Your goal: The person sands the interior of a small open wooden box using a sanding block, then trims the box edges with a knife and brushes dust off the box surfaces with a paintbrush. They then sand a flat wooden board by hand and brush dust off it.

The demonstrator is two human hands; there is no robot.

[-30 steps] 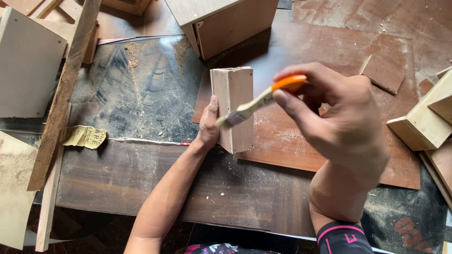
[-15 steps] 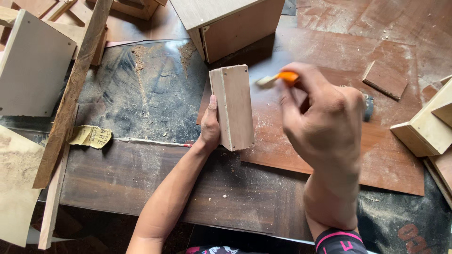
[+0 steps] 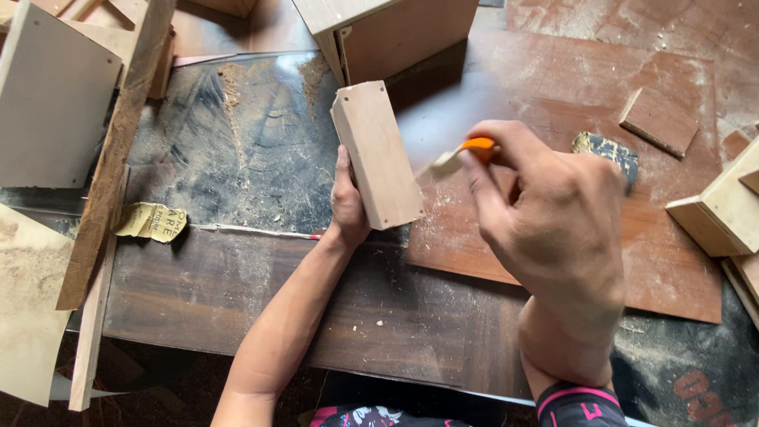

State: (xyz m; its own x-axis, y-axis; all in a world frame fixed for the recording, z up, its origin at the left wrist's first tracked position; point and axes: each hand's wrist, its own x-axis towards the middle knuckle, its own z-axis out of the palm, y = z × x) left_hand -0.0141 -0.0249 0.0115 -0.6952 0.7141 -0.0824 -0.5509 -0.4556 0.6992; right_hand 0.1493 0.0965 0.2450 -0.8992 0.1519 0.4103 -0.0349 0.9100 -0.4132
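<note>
a: what's being held there?

b: a pale wooden box (image 3: 378,158), narrow and upright, tilted a little, standing on the dark bench (image 3: 237,308) at the edge of a reddish plywood sheet (image 3: 664,245). the left hand (image 3: 348,202) presses flat against its left face, fingers straight and closed on it.

a: how would it handle?

b: my guess is light and stiff, with thin glued panels and dry, dusty faces that grip well. its narrow base makes it tippy, so a palm on the broad side low down looks like the best hold.

a: and the other hand?

b: the right hand (image 3: 553,229) has its fingers pinched around a brush with an orange handle (image 3: 466,152), bristles right by the box's right face; whether they touch is blurred. a bigger wooden box (image 3: 395,32) sits behind, and a scrap of yellowed paper (image 3: 150,221) lies to the left.
</note>
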